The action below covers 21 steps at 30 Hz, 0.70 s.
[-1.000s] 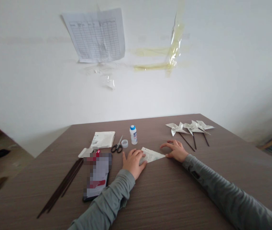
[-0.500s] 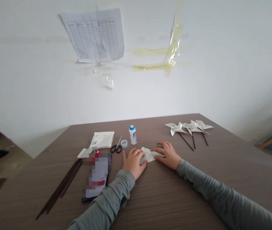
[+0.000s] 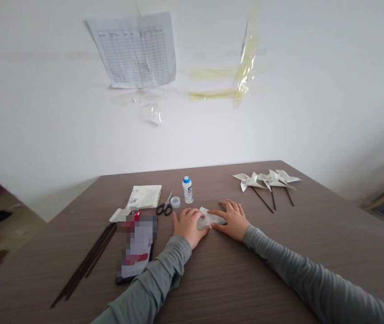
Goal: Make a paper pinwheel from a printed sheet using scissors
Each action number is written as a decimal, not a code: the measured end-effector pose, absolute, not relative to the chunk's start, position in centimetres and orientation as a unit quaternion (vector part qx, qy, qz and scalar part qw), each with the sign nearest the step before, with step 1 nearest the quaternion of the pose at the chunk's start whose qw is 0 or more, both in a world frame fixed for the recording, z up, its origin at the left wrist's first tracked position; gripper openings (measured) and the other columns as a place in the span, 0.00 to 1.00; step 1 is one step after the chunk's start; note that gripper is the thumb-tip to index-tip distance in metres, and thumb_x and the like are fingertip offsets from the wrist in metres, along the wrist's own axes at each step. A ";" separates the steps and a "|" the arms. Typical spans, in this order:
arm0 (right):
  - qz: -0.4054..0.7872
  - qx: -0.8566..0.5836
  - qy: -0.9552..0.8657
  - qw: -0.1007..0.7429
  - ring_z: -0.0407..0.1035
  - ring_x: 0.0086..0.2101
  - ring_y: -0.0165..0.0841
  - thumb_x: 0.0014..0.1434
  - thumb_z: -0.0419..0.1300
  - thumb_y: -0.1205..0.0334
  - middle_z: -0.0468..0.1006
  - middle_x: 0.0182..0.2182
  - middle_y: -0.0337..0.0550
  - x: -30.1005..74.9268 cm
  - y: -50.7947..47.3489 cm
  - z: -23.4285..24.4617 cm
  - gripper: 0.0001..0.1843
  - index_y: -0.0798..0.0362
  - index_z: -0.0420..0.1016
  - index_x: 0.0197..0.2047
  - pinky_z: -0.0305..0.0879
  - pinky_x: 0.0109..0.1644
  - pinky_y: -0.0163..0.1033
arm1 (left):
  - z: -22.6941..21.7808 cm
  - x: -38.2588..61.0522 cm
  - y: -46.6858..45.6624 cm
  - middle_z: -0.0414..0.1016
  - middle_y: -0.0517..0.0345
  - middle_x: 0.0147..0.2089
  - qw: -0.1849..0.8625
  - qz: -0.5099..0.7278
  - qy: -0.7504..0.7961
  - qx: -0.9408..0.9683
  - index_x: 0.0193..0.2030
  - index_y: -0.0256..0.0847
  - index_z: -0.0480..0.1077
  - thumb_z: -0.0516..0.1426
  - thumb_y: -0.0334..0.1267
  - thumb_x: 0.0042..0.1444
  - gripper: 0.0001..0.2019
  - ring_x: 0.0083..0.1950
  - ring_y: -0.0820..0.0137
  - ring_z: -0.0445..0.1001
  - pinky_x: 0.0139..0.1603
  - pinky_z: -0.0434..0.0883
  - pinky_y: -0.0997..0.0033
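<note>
A small printed piece of paper (image 3: pixel 209 219) lies on the table between my hands, its right part folded over to the left. Resting on its left side, my left hand (image 3: pixel 190 226) has its fingers and thumb apart. My right hand (image 3: pixel 232 221) presses the folded part from the right with index finger and thumb stretched out; its other fingers are spread. The paper's left end is hidden under my left fingers. Just beyond stand a white glue bottle with a blue cap (image 3: pixel 187 190) and a small clear round container (image 3: pixel 175 202), beside black-handled scissors (image 3: pixel 164 207).
Several paper pinwheels (image 3: pixel 269 179) on dark sticks lie at the back right. On the left are a stack of paper (image 3: pixel 144 197), a small white and red box (image 3: pixel 120 215), a phone (image 3: pixel 137 252) and several dark sticks (image 3: pixel 83 265). The wall (image 3: pixel 212 139) rises behind the table.
My right hand has slid left, carrying the paper's right part over toward my left hand. My left hand has stayed nearly in place.
</note>
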State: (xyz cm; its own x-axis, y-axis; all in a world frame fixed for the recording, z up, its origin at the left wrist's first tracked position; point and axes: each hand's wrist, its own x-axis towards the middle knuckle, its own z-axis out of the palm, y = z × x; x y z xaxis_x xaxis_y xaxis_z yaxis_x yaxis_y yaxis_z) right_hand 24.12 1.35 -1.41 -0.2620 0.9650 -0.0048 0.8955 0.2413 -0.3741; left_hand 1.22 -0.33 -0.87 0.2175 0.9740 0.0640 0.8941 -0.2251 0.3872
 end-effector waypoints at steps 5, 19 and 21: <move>0.156 -0.603 -0.775 0.107 0.59 0.92 0.73 0.81 0.78 0.46 0.76 0.90 0.54 24.1 1.3 -1.2 0.31 0.23 0.90 0.83 0.52 0.96 0.85 | -0.3 0.7 0.0 0.89 0.51 0.84 0.153 0.125 0.611 0.766 0.78 0.62 0.90 0.74 0.38 0.74 0.28 0.91 0.35 0.75 0.97 0.59 0.06; 0.157 -0.599 -0.778 0.108 0.61 0.91 0.67 0.81 0.78 0.44 0.76 0.90 0.51 25.0 2.0 -2.0 0.32 0.23 0.89 0.84 0.52 0.97 0.81 | -0.1 -3.1 -0.6 0.84 0.49 0.90 0.143 0.103 0.613 0.770 0.78 0.64 0.91 0.72 0.41 0.76 0.27 0.95 0.34 0.71 0.96 0.59 0.04; 0.164 -0.600 -0.775 0.112 0.60 0.91 0.66 0.81 0.78 0.43 0.75 0.90 0.52 25.1 2.1 -2.1 0.32 0.24 0.89 0.84 0.52 0.97 0.79 | -0.2 -3.4 -0.6 0.84 0.50 0.90 0.134 0.099 0.616 0.770 0.76 0.65 0.92 0.73 0.40 0.75 0.26 0.95 0.34 0.72 0.96 0.60 0.06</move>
